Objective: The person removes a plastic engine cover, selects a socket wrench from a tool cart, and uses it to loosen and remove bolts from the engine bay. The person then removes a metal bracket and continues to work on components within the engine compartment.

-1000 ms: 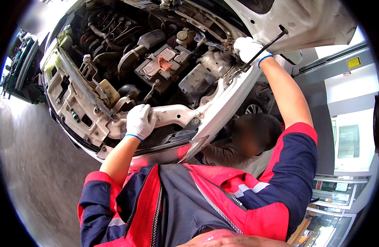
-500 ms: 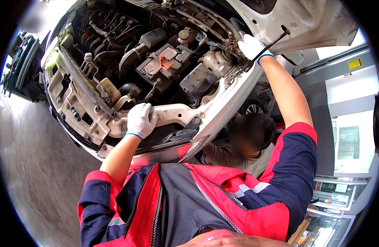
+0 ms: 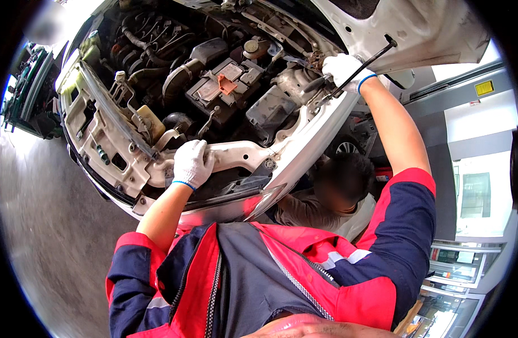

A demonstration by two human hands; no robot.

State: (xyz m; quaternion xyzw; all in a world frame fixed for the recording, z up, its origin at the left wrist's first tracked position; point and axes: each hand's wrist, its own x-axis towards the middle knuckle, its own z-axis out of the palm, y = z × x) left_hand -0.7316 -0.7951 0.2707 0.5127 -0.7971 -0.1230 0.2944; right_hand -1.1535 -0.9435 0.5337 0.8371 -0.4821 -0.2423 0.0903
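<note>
- Left hand (image 3: 191, 164): in a white knitted glove with a blue cuff edge; fingers curled over and gripping the white painted metal crossbar (image 3: 231, 155) at the front of the open engine bay.
- Right hand (image 3: 346, 72): in a matching glove, at the inner edge of the white painted metal fender (image 3: 315, 138). Its fingers are partly hidden; whether they are closed cannot be told.
- A dark grey elongated tool with a rounded end (image 3: 313, 84) projects from beneath the right hand, over the side of the engine bay.
- A slim black metal support rod (image 3: 367, 65) slants across the right hand in this view, its upper end at the white metal underside of the raised hood (image 3: 422, 31).
- A rectangular battery (image 3: 241, 76) with an orange-red cover piece (image 3: 226, 85) sits between the hands, deeper in the bay.
- A dark grey rectangular plastic box (image 3: 271, 108) lies between the battery and the fender.
- A co-worker with a grey sleeve (image 3: 307, 211) is low beside the fender, near a spoked wheel (image 3: 347, 148).
</note>
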